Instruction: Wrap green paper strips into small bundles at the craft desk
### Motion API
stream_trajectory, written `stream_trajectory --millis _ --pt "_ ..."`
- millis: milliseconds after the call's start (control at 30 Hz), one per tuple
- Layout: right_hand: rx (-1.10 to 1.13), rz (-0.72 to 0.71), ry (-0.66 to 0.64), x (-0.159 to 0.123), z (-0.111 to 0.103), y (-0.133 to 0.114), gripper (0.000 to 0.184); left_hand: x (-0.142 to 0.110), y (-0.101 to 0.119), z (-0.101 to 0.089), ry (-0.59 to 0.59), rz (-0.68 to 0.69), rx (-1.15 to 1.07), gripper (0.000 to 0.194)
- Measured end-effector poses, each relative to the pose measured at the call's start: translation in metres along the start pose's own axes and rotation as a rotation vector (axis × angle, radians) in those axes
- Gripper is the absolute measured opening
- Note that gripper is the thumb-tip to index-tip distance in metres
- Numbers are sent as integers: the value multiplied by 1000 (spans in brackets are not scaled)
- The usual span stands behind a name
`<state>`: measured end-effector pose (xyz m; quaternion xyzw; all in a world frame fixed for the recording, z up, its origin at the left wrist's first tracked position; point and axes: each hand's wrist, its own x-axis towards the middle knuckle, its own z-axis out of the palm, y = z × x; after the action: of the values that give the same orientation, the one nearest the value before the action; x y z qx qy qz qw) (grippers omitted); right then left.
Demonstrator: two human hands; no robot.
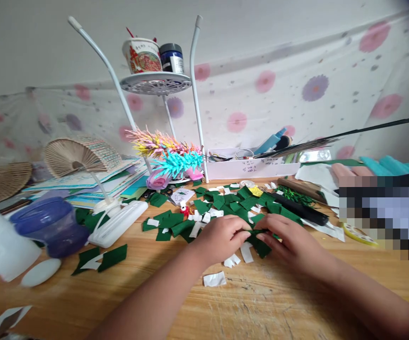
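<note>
Low over the wooden table [225, 311], my left hand [223, 236] and my right hand [284, 233] meet fingertip to fingertip. Both are closed in a pinch on a small piece of green paper [262, 246], part of which hangs below the right fingers. The fingertips hide its upper edge. Just beyond my hands spreads a pile of green paper pieces [221, 200] mixed with white scraps. Nearer to me lie a white paper scrap [214, 279] and a smaller one [246, 253].
A white metal stand [156, 84] holds a paper bowl [141, 55] and a dark jar [172, 58]. Pipe-cleaner flowers [179, 163] lean below. To the left are a blue container [50, 226] and a white lamp base [119, 224]; to the right, a yellow tape roll [360, 234].
</note>
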<state>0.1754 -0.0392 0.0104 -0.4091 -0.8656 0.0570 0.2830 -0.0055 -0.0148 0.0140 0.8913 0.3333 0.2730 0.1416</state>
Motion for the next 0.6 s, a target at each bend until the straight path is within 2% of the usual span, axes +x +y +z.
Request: stream_trajectory --millis 167,333,467,600 --pt "-25 18 -19 2 0 -3 25 1 1 0 4 40 21 10" --pt "58 -10 0 0 0 -2 14 1 0 1 -17 -3 42 12" --pt "-7 -35 11 0 0 0 6 1 1 0 -32 -30 37 13" --pt "-104 -47 -14 1 1 1 17 2 4 -1 -45 -1 36 13"
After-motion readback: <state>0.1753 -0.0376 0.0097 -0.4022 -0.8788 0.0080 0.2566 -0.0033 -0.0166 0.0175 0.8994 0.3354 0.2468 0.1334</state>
